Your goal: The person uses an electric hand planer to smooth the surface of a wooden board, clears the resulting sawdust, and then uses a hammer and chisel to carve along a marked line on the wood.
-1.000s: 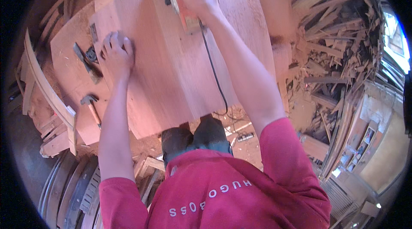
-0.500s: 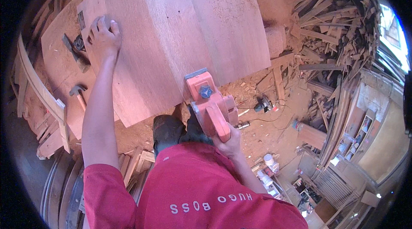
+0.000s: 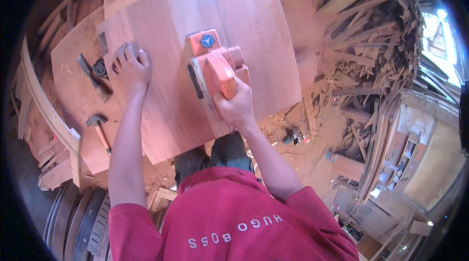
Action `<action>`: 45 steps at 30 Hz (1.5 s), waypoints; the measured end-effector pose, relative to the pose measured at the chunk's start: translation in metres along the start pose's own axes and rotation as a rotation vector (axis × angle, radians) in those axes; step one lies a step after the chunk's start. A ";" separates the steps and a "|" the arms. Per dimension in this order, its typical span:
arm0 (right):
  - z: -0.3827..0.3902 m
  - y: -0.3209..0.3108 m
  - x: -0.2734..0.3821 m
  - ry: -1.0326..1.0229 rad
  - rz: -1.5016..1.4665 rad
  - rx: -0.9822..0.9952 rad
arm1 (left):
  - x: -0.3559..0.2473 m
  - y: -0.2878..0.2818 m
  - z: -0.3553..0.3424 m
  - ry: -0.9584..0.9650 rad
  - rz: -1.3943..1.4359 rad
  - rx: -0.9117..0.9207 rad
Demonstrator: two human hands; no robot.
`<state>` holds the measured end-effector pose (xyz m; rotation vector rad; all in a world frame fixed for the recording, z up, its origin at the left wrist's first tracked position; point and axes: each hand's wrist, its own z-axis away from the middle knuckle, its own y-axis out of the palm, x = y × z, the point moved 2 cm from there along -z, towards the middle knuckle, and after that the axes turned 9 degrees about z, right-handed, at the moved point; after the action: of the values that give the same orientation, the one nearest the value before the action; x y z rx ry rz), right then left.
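Observation:
A wide reddish wooden board (image 3: 264, 31) lies flat on a workbench (image 3: 73, 90). My right hand (image 3: 235, 105) grips the handle of an orange electric planer (image 3: 214, 68), which rests on the board near its front edge. My left hand (image 3: 129, 68) presses flat on the board's left part, fingers spread, holding nothing. I wear a red shirt.
A claw hammer (image 3: 99, 129) and a dark hand tool (image 3: 93, 77) lie on the bench to the left. Piles of wood offcuts (image 3: 371, 55) fill the right side. Sawdust covers the floor. Curved wooden pieces (image 3: 39, 104) and stacked rims sit at lower left.
The planer was at the board's far end, then swung back off the front edge, and now sits on the board near the front. My left hand stayed pressed on the board.

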<state>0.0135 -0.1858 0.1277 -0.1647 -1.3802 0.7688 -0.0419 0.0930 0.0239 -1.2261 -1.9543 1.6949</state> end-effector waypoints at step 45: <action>0.093 -0.083 -0.081 0.081 0.061 0.015 | 0.008 0.012 -0.003 0.003 -0.011 0.002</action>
<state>-0.0392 -0.3255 0.1261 -0.2250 -1.2970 0.8148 -0.0396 0.0999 0.0113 -1.2139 -1.9538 1.6878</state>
